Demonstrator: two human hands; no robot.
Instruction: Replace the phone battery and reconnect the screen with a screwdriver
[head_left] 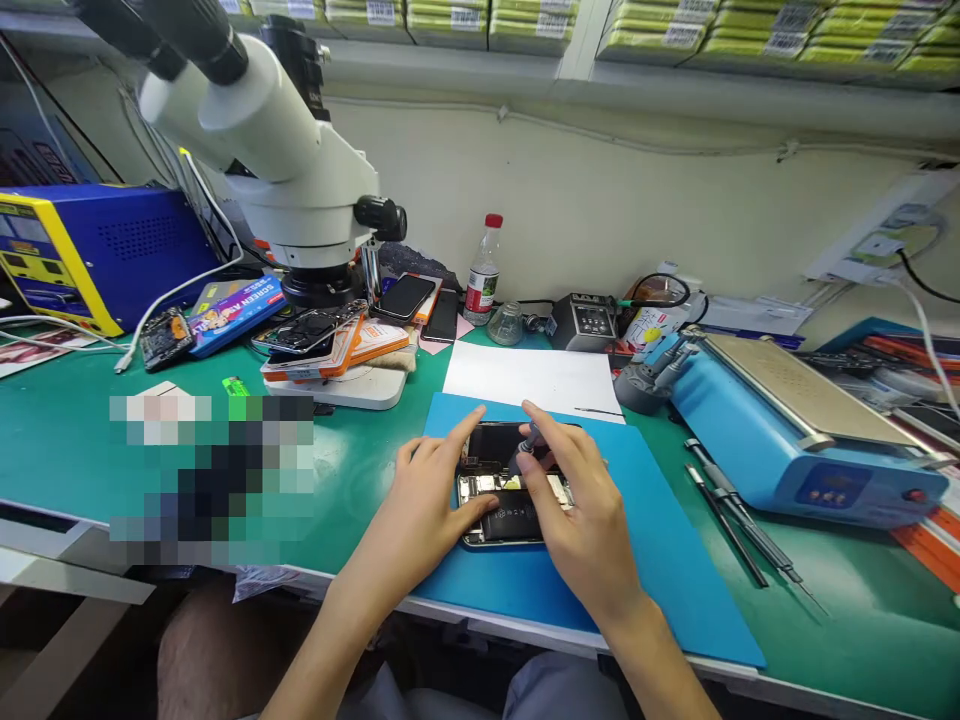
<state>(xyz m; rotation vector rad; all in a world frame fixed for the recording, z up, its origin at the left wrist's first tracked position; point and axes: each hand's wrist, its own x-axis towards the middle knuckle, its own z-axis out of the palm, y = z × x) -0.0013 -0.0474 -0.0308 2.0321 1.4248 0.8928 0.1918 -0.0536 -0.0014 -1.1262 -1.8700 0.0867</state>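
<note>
An opened phone lies on a blue mat near the front edge of the bench, its black battery and boards exposed. My left hand rests on the phone's left side, fingers spread, thumb on the battery area. My right hand is over the phone's right half, its fingers pinched round a small grey screwdriver whose tip points down into the upper part of the phone.
A white sheet lies behind the mat. A white microscope stands at back left over stacked phones. A blue heating machine sits right, with two thin tools beside it. A bottle stands at the wall.
</note>
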